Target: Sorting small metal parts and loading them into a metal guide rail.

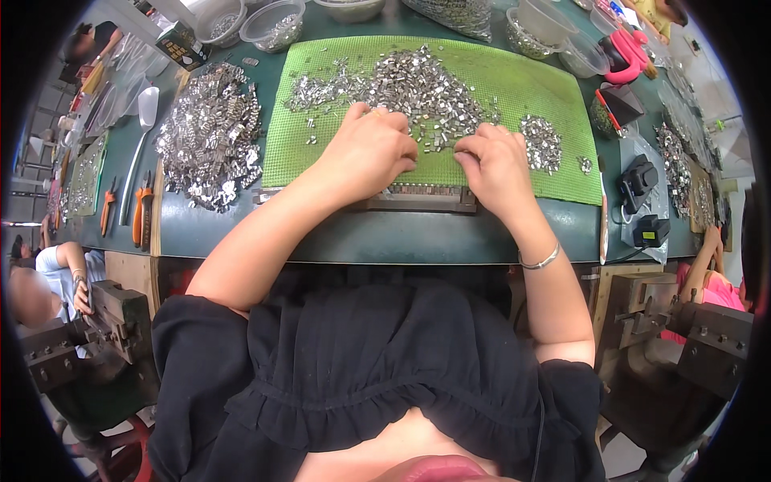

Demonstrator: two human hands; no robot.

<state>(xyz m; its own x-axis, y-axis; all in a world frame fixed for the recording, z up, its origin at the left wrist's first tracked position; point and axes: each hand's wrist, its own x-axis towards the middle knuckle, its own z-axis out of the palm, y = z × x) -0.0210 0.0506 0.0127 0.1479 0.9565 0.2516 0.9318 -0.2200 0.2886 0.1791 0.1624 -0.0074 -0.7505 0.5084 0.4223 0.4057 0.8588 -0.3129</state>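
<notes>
My left hand (pixel 371 149) is at the middle of a ribbed green mat (pixel 542 92), its fingers curled together over the near side of a heap of small shiny metal pieces (pixel 422 84). My right hand (pixel 499 165) is a short way to its right, thumb and fingers pinched. Whatever is between the fingertips of either hand is too small or hidden to make out. Just below both hands, a long dark metal bar (pixel 418 201) lies along the mat's near edge, with a row of small pieces along its top. My left forearm hides part of it.
A big pile of metal strips (pixel 210 132) lies left of the mat, beside orange-handled pliers (pixel 143 213) and a long metal scoop (pixel 144 120). Right of it are a smaller pile (pixel 540 145) and black adapters (pixel 640 181). Plastic bowls (pixel 273 24) line the far side. Co-workers sit at both sides.
</notes>
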